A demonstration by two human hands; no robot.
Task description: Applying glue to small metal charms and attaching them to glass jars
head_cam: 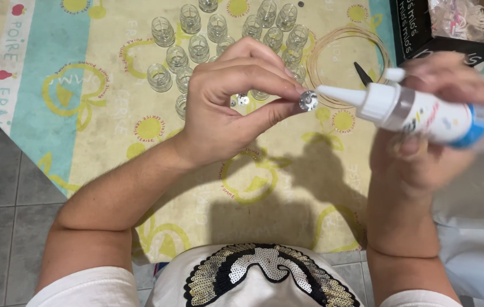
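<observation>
Here the bench (111,142) fills most of the view, covered by a yellow and turquoise cloth printed with fruit shapes and lettering. At its far right corner sits a dark cardboard box (424,34) holding pale, bagged bits that are too blurred to tell apart. Toward the far edge stands a cluster of small clear glass jars (191,48), close together, with a coil of thin pale wire or cord (324,48) lying just beside them on the right.

The right hand (424,153) is wrapped around a white glue bottle (424,113), its grip pressed shut on the body, nozzle pointing left. The bottle's white cap (394,74) looks to be off and sits near the fingertips. A dark pointed tool (362,73) lies behind the nozzle.

The left hand (225,113) is raised over the bench, thumb and forefinger pinching a small round metal disc (308,100), held on edge right at the nozzle tip. Whether glue is already on the disc I cannot tell. A similar disc (243,100) lies on the cloth near the jars. The jars appear empty, so as far as can be judged, most of the work is left.
</observation>
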